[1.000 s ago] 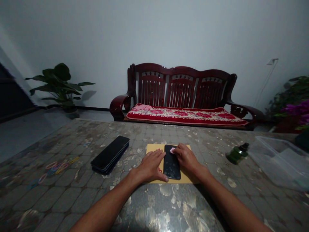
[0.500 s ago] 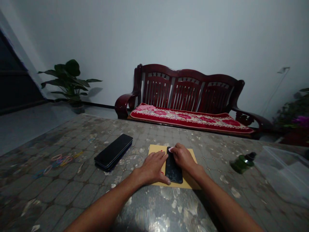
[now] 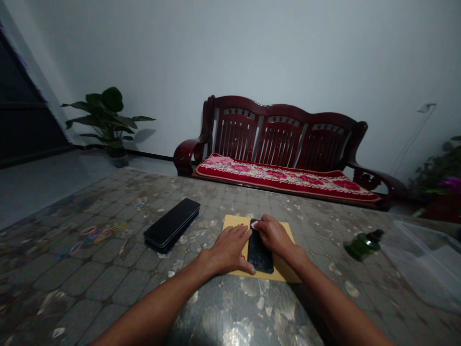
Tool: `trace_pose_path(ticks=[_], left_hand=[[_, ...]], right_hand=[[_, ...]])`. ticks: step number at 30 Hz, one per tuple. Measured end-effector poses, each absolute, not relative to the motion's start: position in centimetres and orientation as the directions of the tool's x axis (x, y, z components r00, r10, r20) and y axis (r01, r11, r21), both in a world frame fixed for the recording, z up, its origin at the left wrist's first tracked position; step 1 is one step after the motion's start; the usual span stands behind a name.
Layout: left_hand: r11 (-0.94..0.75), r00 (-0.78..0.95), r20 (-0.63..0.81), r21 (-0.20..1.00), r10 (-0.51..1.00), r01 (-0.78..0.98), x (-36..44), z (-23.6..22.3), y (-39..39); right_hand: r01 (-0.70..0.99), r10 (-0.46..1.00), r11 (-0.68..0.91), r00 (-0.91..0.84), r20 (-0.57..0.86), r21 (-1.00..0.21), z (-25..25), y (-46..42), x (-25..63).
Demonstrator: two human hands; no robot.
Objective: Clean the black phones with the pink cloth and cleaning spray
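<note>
A dark smartphone (image 3: 260, 254) with a smudged screen lies on a yellow sheet (image 3: 288, 274) that has red marks on it. My left hand (image 3: 230, 247) rests flat on the sheet along the phone's left side. Its fingers are stretched out, the thumb spread toward the phone's lower left corner, the fingertips at the upper left edge. Closed fingers of my right hand (image 3: 272, 233) press a small pale pink pad (image 3: 254, 225) onto the top of the screen. Most of that pad is hidden under the fingers.
Left of my hands lies a stack of dark phones (image 3: 173, 223); farther left are several coloured rubber bands (image 3: 99, 234). A green bottle with black cap (image 3: 363, 245) and a clear plastic box (image 3: 425, 262) stand right. Beyond the patterned table (image 3: 216, 317) is a wooden bench (image 3: 281, 134).
The whole view has shifted slightly. Both hands keep nearly the same places on the phone, with the pad still at the top of the screen.
</note>
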State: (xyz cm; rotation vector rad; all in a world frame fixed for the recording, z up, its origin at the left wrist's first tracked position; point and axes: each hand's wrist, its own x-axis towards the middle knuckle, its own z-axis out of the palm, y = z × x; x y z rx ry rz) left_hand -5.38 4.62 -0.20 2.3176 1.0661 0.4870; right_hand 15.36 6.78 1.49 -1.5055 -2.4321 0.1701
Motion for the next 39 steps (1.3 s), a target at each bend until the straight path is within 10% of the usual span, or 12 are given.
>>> trace_pose_path(ticks=[31,39], left_hand=[[-0.597,0.636,-0.021,0.322,0.771,0.734,-5.2,-0.3,4.6],[-0.581,0.625,-0.044,0.324,0.779,0.747,-5.0,0.7,4.2]], right_hand=[[0.716,0.774,0.631,-0.605,0.185,-0.298,1.8,0.4,17.4],[0.836,0.89,0.45,-0.39,0.238,-0.313,0.7,5.5,18.5]])
